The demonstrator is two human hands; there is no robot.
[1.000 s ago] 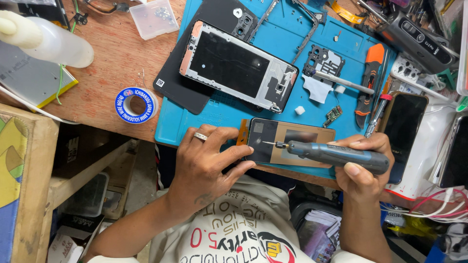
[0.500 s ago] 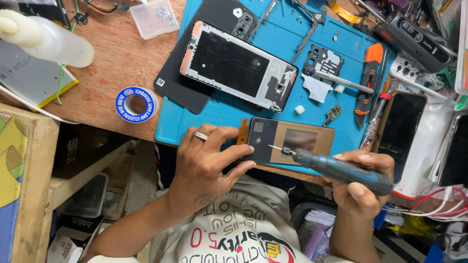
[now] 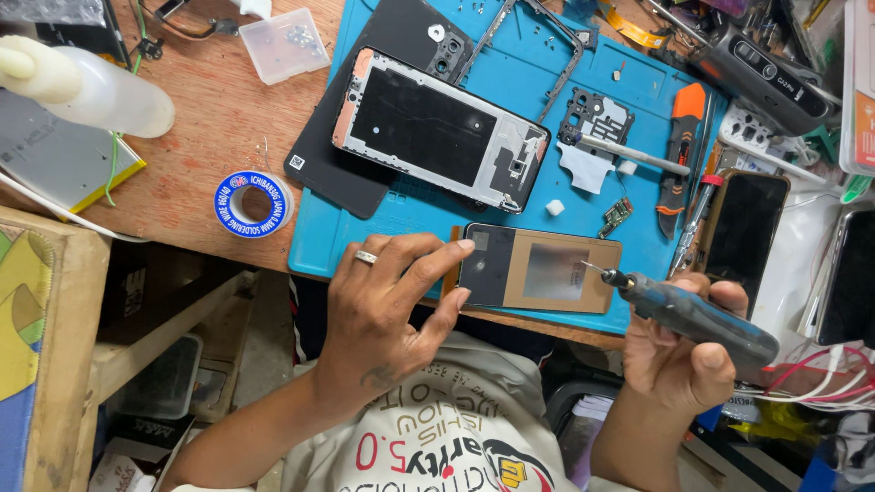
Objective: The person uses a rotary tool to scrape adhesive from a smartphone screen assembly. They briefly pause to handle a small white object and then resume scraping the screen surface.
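My left hand point(image 3: 387, 301) has its fingertips pinched on the left edge of a flat phone panel point(image 3: 538, 269), thumb below and index finger above, steadying it. A ring sits on one finger. The panel is dark at its left end and tan-brown across the rest, with a paler square patch near the middle. It lies flat along the near edge of a blue work mat point(image 3: 410, 219).

My right hand point(image 3: 684, 351) is clenched around a grey electric screwdriver point(image 3: 697, 319), fingers wrapped over the barrel and thumb underneath. The thin bit points left and slightly up, its tip just over the right end of the panel; I cannot tell whether it touches.

Farther out on the mat lies an opened phone frame point(image 3: 442, 128), tilted, resting on a black back cover point(image 3: 365, 155). To its right are a small dark circuit board point(image 3: 597, 114), a white pad point(image 3: 583, 169) and an orange-and-black utility knife point(image 3: 684, 146). A dark phone point(image 3: 743, 228) lies just off the right edge of the mat.

Left of the mat, on the wooden desk point(image 3: 200, 118), sit a blue-and-white spool of solder wire point(image 3: 251, 202), a small clear plastic box point(image 3: 284, 43) and a white squeeze bottle point(image 3: 91, 87) on its side.
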